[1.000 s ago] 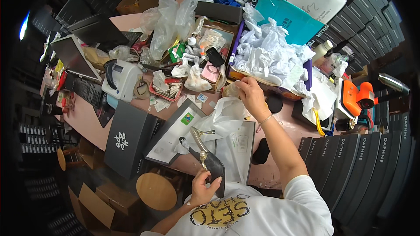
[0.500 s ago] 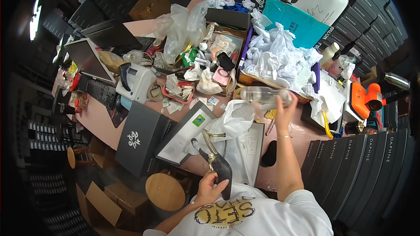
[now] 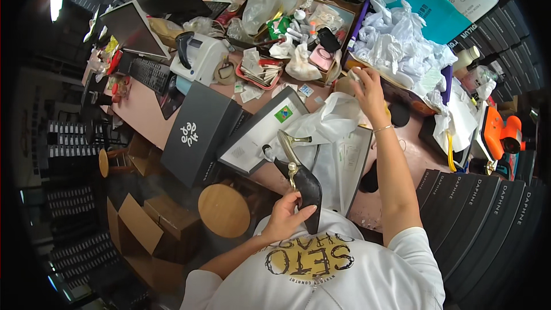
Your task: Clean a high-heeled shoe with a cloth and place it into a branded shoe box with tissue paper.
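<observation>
My left hand (image 3: 285,216) grips a black high-heeled shoe (image 3: 308,190) with a gold heel and a gold ornament, held tilted above my lap. My right hand (image 3: 369,99) stretches over the table beside the box of crumpled paper. Its fingers curl round a small pale thing that they mostly hide. A brownish rounded thing (image 3: 344,86) shows just left of that hand. Below lie white wrapping (image 3: 331,120) and an open shoebox (image 3: 363,158) lined with white paper. Left of these rests a shoebox lid (image 3: 258,140), its pale inside up.
A dark closed shoebox (image 3: 198,138) stands at the table's left edge. Beyond are a red tray (image 3: 261,80) of small items and a purple-edged box of crumpled paper (image 3: 402,46). Stacked shoeboxes (image 3: 476,212) line my right. A round stool (image 3: 224,210) stands lower left.
My right hand has moved away from me; the clear bottle seen in it before no longer shows plainly. My left hand keeps hold of the shoe. The view has shifted.
</observation>
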